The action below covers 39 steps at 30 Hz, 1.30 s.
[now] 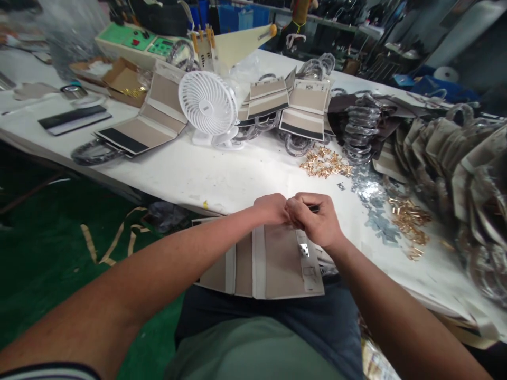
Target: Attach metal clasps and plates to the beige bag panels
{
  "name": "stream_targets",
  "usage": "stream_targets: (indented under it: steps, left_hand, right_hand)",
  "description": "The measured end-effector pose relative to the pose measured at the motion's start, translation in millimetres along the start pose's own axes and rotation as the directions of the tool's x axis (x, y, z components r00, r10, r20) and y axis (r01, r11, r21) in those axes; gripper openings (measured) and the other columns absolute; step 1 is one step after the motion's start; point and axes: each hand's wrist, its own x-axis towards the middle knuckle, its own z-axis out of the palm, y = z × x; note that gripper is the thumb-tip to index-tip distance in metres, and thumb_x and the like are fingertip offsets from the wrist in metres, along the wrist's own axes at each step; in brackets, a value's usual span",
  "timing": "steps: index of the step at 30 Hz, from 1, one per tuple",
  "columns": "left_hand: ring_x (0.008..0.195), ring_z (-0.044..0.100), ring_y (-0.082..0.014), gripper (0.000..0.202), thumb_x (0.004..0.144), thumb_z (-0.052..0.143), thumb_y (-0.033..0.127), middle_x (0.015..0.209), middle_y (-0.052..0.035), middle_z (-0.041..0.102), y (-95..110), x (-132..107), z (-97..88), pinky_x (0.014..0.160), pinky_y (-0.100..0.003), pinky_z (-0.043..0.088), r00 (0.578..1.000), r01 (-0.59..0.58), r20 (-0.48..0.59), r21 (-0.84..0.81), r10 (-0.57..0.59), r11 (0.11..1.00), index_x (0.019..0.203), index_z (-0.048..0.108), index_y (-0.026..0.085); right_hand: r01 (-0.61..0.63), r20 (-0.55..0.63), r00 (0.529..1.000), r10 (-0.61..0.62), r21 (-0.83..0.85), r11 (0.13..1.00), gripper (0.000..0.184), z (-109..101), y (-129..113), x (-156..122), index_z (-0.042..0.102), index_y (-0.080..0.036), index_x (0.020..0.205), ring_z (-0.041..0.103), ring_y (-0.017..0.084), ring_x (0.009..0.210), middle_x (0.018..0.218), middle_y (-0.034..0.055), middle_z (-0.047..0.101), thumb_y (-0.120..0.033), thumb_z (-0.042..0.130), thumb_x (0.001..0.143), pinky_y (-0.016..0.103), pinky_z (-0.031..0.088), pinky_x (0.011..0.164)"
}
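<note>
A beige, board-stiffened bag panel [281,264] lies across my lap against the table's edge, with pale seam strips running over it. Near its right side a small shiny metal plate [303,249] sits on a lighter strip. Above the panel's far edge, my left hand [273,209] is closed, its fingertips meeting those of my right hand [317,217]. The right hand is curled too, and a short dark piece shows inside its grip. What the fingers of either hand pinch is hidden.
On the white table [245,179] stand a white fan [208,103] and an open bag panel [146,126]. Gold-coloured fasteners [327,162] lie in a pile, with another gold pile [410,219] beside flat metal plates [380,221]. Stacked bag pieces [439,153] with plastic-wrapped handles crowd the right.
</note>
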Motion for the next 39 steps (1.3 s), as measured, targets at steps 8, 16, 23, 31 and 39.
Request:
stream_targets:
  steps: [8,16,23,31,39]
  left_hand:
    - [0.079,0.072,-0.0194,0.013,0.076,0.078,0.046,0.084,0.0049,0.079,-2.2,-9.2,-8.5,0.065,-0.028,0.045,0.989,0.065,0.135,-0.069,-0.056,0.996,0.080,0.082,0.034]
    - [0.077,0.071,-0.0190,0.012,0.078,0.079,0.046,0.081,0.0057,0.079,-3.3,-8.5,-6.4,0.066,-0.029,0.045,0.990,0.081,0.126,-0.083,-0.071,0.993,0.079,0.082,0.034]
    - [0.080,0.072,-0.0194,0.016,0.078,0.077,0.048,0.084,0.0057,0.080,-2.6,-11.2,-8.1,0.064,-0.028,0.044,0.992,0.063,0.116,-0.077,-0.053,0.995,0.082,0.083,0.034]
    - [0.100,0.072,-0.0241,0.031,0.085,0.078,0.041,0.109,-0.0015,0.078,-2.4,-32.8,5.4,0.087,-0.035,0.054,0.985,-0.097,-0.143,-0.009,0.095,0.995,0.112,0.078,0.027]
    - [0.149,0.040,-0.0375,0.092,0.083,0.067,0.081,0.159,-0.0161,0.048,-1.4,-143.5,64.4,0.129,-0.060,0.019,0.786,-0.556,-0.158,0.242,0.598,0.795,0.152,0.052,0.023]
  right_hand:
    - [0.110,-0.327,0.945,0.011,0.351,0.930,0.048,-12.9,0.4,-3.4,0.045,-0.024,0.054,0.039,0.011,0.040,0.047,-0.0061,0.039,-0.040,0.069,0.093,0.027,0.033,0.041]
    - [0.044,-0.348,0.935,0.066,0.300,0.953,0.046,-8.1,-2.4,-1.6,0.050,-0.024,0.053,0.042,0.011,0.040,0.047,-0.0044,0.043,-0.038,0.070,0.091,0.028,0.035,0.039]
    - [0.145,-0.407,0.913,0.026,0.385,0.912,0.044,-7.2,7.7,0.9,0.046,-0.024,0.056,0.038,0.010,0.037,0.047,-0.0061,0.042,-0.035,0.070,0.090,0.026,0.030,0.036]
    - [0.128,-0.376,0.926,-0.032,0.233,0.964,0.048,-6.9,32.1,-16.1,0.045,-0.025,0.058,0.041,0.011,0.040,0.047,-0.0056,0.044,-0.046,0.068,0.094,0.027,0.034,0.040]
    - [0.146,-0.403,0.915,-0.036,0.245,0.958,0.051,-7.4,31.0,-18.0,0.041,-0.025,0.057,0.039,0.010,0.038,0.045,-0.0068,0.043,-0.048,0.070,0.092,0.025,0.032,0.038]
